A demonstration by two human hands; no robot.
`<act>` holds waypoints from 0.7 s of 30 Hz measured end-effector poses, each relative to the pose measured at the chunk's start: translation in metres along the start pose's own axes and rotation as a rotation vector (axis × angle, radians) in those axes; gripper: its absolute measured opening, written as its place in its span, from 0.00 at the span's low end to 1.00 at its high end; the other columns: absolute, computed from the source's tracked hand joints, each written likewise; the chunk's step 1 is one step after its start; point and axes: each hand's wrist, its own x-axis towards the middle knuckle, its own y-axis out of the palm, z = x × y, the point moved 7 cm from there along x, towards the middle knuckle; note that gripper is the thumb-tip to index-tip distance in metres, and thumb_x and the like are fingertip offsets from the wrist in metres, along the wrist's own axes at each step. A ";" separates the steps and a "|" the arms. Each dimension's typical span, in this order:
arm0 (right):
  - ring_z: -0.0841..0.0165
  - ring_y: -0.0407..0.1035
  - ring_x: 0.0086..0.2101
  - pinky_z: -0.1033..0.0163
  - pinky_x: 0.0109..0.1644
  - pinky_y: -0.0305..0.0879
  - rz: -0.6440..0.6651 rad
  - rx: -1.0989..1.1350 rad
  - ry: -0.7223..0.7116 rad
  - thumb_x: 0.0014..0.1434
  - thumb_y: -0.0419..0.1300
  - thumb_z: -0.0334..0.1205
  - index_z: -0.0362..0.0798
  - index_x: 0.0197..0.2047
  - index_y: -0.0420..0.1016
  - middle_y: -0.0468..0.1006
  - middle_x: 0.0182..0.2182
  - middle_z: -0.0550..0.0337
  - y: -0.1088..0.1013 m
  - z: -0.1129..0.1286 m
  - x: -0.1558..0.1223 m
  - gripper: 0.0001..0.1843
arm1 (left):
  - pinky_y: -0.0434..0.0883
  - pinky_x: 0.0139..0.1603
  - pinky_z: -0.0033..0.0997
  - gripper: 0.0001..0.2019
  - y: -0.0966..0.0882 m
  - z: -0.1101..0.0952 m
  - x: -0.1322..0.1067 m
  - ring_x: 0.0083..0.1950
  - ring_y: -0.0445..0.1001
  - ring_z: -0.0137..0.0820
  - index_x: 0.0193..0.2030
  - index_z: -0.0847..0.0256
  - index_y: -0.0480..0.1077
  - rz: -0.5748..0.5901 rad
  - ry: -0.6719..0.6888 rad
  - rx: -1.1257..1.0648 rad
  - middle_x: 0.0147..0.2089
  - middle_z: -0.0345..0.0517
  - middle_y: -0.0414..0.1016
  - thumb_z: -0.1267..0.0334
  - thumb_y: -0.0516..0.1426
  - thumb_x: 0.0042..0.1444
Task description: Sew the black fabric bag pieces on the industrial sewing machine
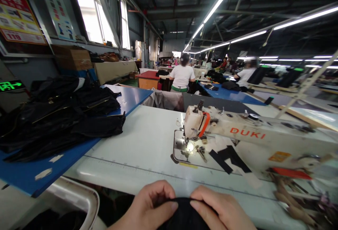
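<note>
A piece of black fabric [183, 216] is stretched between my two hands at the front edge of the sewing table. My left hand [151, 205] pinches its left side between thumb and fingers. On the right side, my right hand [218, 207] grips it the same way. Most of the fabric drops out of the bottom of the view. Beyond the hands stands a white sewing machine [235, 128], its lamp shining on the needle plate [181, 149]. Black fabric strips [229, 159] lie beside the needle area.
A heap of black garments with zips [60, 113] covers the blue table [23, 177] at left. Below it is a bin with a pale rim [92, 194]. Cloth scraps [295, 201] lie at right. A person in a white shirt [182, 76] is further back.
</note>
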 end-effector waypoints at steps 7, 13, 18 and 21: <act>0.71 0.65 0.25 0.70 0.29 0.61 -0.053 0.023 0.010 0.65 0.45 0.46 0.50 0.32 0.67 0.70 0.23 0.65 -0.001 -0.002 0.005 0.15 | 0.62 0.26 0.21 0.11 -0.005 -0.018 0.003 0.27 0.63 0.25 0.30 0.60 0.68 -0.120 0.196 0.314 0.25 0.38 0.65 0.54 0.58 0.56; 0.71 0.67 0.26 0.70 0.30 0.62 -0.036 -0.003 -0.021 0.65 0.45 0.45 0.51 0.33 0.67 0.72 0.25 0.64 -0.002 0.002 0.003 0.14 | 0.68 0.47 0.31 0.08 -0.007 -0.016 0.003 0.42 0.72 0.33 0.32 0.61 0.73 -0.075 0.369 0.237 0.39 0.48 0.74 0.57 0.60 0.54; 0.71 0.68 0.26 0.69 0.30 0.62 -0.038 -0.079 -0.033 0.65 0.44 0.44 0.51 0.33 0.67 0.73 0.25 0.63 0.000 0.004 0.004 0.14 | 0.69 0.45 0.28 0.04 -0.010 -0.016 0.004 0.41 0.73 0.31 0.32 0.60 0.71 -0.071 0.478 0.345 0.40 0.47 0.74 0.63 0.58 0.56; 0.71 0.67 0.25 0.69 0.28 0.60 -0.041 -0.108 -0.025 0.65 0.44 0.44 0.50 0.32 0.66 0.71 0.24 0.63 0.001 0.003 0.007 0.15 | 0.68 0.43 0.27 0.05 -0.009 -0.015 0.006 0.41 0.73 0.31 0.34 0.60 0.71 -0.045 0.468 0.383 0.39 0.47 0.74 0.62 0.56 0.58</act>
